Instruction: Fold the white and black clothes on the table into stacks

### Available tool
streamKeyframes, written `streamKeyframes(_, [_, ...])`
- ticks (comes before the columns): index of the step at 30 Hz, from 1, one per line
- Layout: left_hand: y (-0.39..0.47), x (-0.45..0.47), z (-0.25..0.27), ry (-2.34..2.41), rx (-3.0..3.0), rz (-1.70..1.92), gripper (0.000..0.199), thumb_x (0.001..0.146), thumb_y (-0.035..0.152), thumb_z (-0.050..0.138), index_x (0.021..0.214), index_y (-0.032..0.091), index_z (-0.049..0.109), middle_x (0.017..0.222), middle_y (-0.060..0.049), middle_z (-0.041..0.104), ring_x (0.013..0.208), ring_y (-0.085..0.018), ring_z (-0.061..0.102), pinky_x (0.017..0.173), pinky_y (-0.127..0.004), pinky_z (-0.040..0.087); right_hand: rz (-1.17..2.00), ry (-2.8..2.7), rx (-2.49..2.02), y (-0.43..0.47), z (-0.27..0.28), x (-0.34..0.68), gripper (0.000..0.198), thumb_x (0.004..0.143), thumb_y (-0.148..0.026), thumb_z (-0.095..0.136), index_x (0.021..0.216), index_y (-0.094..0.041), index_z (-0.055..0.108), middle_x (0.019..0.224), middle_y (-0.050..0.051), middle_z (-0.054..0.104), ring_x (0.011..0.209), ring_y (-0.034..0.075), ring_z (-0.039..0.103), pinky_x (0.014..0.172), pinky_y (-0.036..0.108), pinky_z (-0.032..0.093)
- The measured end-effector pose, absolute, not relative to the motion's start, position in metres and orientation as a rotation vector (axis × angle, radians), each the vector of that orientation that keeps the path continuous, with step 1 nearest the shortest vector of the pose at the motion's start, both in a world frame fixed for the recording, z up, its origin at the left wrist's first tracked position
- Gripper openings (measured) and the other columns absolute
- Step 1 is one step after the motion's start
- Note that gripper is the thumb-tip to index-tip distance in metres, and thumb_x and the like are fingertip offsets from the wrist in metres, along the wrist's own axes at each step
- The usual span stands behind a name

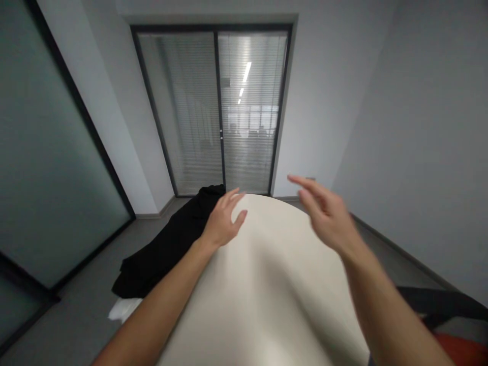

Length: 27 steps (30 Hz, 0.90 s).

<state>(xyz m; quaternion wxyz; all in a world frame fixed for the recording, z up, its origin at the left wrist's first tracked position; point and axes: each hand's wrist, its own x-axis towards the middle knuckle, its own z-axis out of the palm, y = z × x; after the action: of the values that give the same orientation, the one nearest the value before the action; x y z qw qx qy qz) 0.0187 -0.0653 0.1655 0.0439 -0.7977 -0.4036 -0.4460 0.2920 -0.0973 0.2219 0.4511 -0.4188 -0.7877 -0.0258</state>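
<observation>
Both of my arms stretch forward over a pale round-edged table [251, 284]. My left hand [224, 221] is above the table's left edge, fingers spread and thumb apart, holding nothing. Close beside it, on the left, lies black cloth [171, 241], perhaps a garment. My right hand [324, 211] is raised over the table's right edge, slightly blurred. Its index finger points forward and the thumb stands apart from it. Nothing shows in that hand, and its other fingers are partly hidden. The right arm casts a soft shadow on the tabletop.
Beyond the table stands a glazed door [249, 117] with blinds and dark frames. A frosted glass panel [49, 142] is at left. Something white [124, 309] pokes out under the black cloth. At lower right are a dark bar-like object [442, 301] and something red [463, 349].
</observation>
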Motion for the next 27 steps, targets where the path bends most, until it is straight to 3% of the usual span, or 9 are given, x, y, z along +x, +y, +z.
streamKeyframes(4, [-0.037,0.031,0.073,-1.774,-2.514,-0.704,0.051,0.098,0.046,0.045,0.143,0.023,0.05,0.16,-0.008,0.032,0.148,-0.03,0.025,0.121,-0.048,0.023,0.027,-2.11,-1.489,-0.047,0.137,0.266,0.061,0.1,-0.056,0.034,0.14,-0.016,0.055,0.148,0.013,0.05,0.142,0.028,0.038,0.119,0.044,0.026])
streamKeyframes(7, [-0.031,0.03,0.021,-1.837,-2.555,-0.587,0.053,0.095,0.047,0.047,0.142,0.021,0.052,0.157,-0.011,0.038,0.146,-0.031,0.031,0.119,-0.05,0.025,0.149,-2.244,-1.725,-0.027,0.063,0.255,0.067,0.098,-0.061,0.032,0.149,-0.02,0.045,0.159,0.009,0.034,0.149,0.03,0.022,0.12,0.049,0.017])
streamKeyframes(10, [-0.03,0.025,0.003,-1.83,-2.595,-0.528,0.055,0.095,0.048,0.046,0.143,0.023,0.051,0.157,-0.009,0.039,0.147,-0.031,0.03,0.12,-0.051,0.023,0.258,-2.332,-1.73,-0.024,0.024,0.253,0.072,0.095,-0.065,0.032,0.153,-0.022,0.038,0.162,0.009,0.027,0.15,0.03,0.018,0.12,0.051,0.012])
streamKeyframes(16, [-0.025,0.019,0.001,-1.797,-2.659,-0.469,0.06,0.096,0.054,0.04,0.149,0.026,0.043,0.161,-0.007,0.032,0.15,-0.03,0.021,0.121,-0.05,0.017,0.308,-2.391,-1.701,-0.024,0.018,0.259,0.079,0.093,-0.064,0.037,0.157,-0.019,0.028,0.163,0.01,0.02,0.151,0.031,0.012,0.12,0.051,0.005])
streamKeyframes(27, [-0.023,0.018,-0.002,-1.805,-2.672,-0.45,0.06,0.097,0.054,0.038,0.149,0.025,0.042,0.161,-0.007,0.03,0.15,-0.03,0.02,0.122,-0.05,0.016,0.326,-2.382,-1.7,-0.023,0.017,0.259,0.078,0.093,-0.063,0.037,0.157,-0.019,0.027,0.163,0.01,0.019,0.152,0.03,0.011,0.121,0.05,0.004])
